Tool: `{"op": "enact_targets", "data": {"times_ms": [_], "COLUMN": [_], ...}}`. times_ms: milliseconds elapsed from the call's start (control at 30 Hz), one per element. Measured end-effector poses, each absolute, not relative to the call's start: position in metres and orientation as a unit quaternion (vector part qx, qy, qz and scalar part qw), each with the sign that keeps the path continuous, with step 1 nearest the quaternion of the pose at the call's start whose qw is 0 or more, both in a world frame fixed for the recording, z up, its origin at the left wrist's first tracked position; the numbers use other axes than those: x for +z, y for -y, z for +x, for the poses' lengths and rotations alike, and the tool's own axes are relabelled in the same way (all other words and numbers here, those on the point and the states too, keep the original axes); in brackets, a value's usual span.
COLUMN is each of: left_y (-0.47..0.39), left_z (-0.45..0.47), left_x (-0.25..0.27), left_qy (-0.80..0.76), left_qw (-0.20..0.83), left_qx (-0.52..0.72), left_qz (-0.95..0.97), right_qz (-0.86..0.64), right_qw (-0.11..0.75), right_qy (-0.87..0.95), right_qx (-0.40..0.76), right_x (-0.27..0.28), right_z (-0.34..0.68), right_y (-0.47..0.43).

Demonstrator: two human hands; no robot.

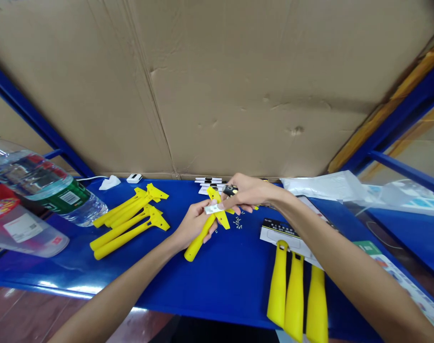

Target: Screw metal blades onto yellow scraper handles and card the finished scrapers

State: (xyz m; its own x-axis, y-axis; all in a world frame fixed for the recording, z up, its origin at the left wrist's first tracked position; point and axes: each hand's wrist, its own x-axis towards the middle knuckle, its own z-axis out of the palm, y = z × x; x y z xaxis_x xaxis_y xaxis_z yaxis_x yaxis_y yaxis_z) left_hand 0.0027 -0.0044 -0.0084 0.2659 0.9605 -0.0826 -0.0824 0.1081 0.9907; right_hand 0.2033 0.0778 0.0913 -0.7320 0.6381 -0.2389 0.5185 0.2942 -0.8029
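My left hand (194, 223) is closed around a yellow plastic scraper handle (199, 242), its wide head pointing up and away from me. Across the head lies a small silver plate (213, 208), touched by the fingertips of both hands. My right hand (246, 191) is closed over the head from the right. A black-handled screwdriver (230, 190) shows between its fingers and thumb; most of the tool is hidden. Tiny screws (238, 222) are scattered on the blue table just right of the head. Behind the hands is a small stack of white-and-black packets (208, 181).
Several yellow scraper handles (131, 226) lie at left, beside a tilted water bottle (60, 186) and a clear plastic jug (27, 233). More yellow handles (286, 286) overhang the front edge at right, near a printed card (284, 236). Cardboard (217, 90) backs the blue table (224, 281).
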Motion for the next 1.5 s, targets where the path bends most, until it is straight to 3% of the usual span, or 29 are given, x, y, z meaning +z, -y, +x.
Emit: {"op": "enact_targets", "data": {"times_ms": [200, 433, 800, 1133, 1500], "left_y": [0.002, 0.005, 0.006, 0.007, 0.010], "left_z": [0.000, -0.006, 0.003, -0.003, -0.003], "left_x": [-0.004, 0.002, 0.004, 0.003, 0.006], "left_qy": [-0.426, -0.370, -0.413, -0.388, -0.377], "left_qw": [0.618, 0.659, 0.629, 0.615, 0.629], "left_qx": [0.433, 0.338, 0.402, 0.388, 0.357], "left_qz": [0.499, 0.561, 0.522, 0.566, 0.579], "right_qz": [-0.357, -0.370, -0.389, -0.387, -0.330], "right_qw": [0.083, 0.083, 0.102, 0.220, 0.192], "right_qy": [0.792, 0.822, 0.813, 0.819, 0.826], "right_qx": [0.488, 0.424, 0.422, 0.362, 0.415], "right_x": [0.091, 0.100, 0.092, 0.099, 0.094], "right_z": [0.204, 0.216, 0.203, 0.214, 0.211], "right_y": [-0.081, -0.086, -0.080, -0.086, -0.086]}}
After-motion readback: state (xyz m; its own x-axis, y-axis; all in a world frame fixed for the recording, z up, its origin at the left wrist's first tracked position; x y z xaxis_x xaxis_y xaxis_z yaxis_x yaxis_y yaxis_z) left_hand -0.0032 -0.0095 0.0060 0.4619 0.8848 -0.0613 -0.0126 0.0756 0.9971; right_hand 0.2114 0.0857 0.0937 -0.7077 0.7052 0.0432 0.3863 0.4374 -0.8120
